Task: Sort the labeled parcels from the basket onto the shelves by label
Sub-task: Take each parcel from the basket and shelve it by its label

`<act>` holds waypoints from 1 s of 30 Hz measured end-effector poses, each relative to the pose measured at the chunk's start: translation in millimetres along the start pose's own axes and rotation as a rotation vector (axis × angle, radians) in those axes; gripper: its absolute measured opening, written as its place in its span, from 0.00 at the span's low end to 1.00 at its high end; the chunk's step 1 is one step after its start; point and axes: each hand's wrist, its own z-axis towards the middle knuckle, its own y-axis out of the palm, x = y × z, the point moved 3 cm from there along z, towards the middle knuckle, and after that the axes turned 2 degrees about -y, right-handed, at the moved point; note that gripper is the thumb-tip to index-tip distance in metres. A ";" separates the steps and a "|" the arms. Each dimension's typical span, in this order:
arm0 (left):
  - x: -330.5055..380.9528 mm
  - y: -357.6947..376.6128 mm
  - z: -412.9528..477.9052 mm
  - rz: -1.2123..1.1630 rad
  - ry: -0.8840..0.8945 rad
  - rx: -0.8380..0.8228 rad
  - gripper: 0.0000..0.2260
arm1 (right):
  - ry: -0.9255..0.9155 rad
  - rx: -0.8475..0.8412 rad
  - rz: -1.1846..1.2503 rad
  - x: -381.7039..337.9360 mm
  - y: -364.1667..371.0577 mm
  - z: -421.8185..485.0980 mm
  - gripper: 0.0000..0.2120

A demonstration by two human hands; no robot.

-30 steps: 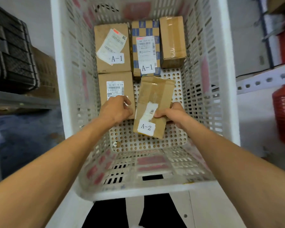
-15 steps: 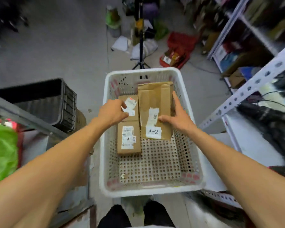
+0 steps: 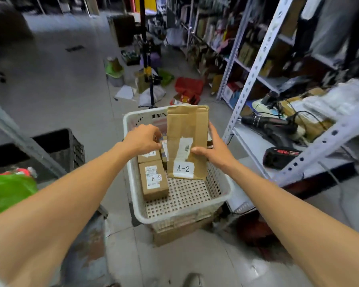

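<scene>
My right hand (image 3: pixel 212 151) grips a flat brown cardboard parcel labelled A-2 (image 3: pixel 186 139) by its right edge and holds it upright above the white perforated basket (image 3: pixel 222 195). My left hand (image 3: pixel 142 139) hovers over the basket's left side with fingers loosely curled, holding nothing. Inside the basket lies a small brown box labelled A-2 (image 3: pixel 153 181). Behind it sits a box labelled A-1 (image 3: pixel 148 156), partly hidden by my left hand. Other parcels are hidden behind the raised one.
A white metal shelf rack (image 3: pixel 255 65) stands to the right, its low shelf holding tools, a battery pack (image 3: pixel 282 157) and cables. A black crate (image 3: pixel 64 148) and a green bag (image 3: pixel 6 191) sit left. A tripod (image 3: pixel 146 59) and clutter lie on the floor ahead.
My right hand has lifted the flat A-2 parcel out of the basket to an upright hold. My left hand let go of the small box and rose. My head came up, away from the basket.
</scene>
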 end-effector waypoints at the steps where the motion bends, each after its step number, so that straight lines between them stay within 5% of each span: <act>1: 6.3 -1.3 -8.2 0.010 0.017 0.009 0.15 | -0.008 -0.003 -0.005 -3.8 -1.2 -11.3 0.46; 10: 78.1 -9.7 -66.8 0.048 0.104 0.087 0.13 | -0.047 0.101 -0.028 -23.8 -54.8 -107.5 0.45; 18: 171.1 47.8 -120.5 0.062 0.180 -0.010 0.15 | -0.009 0.177 -0.023 8.4 -119.0 -221.6 0.47; 25: 317.3 97.8 -149.7 0.080 0.409 -0.096 0.15 | 0.077 0.473 -0.053 51.0 -215.1 -347.6 0.46; 30: 439.1 127.8 -176.5 0.141 0.682 -0.123 0.04 | 0.174 0.687 -0.018 68.4 -283.3 -438.1 0.46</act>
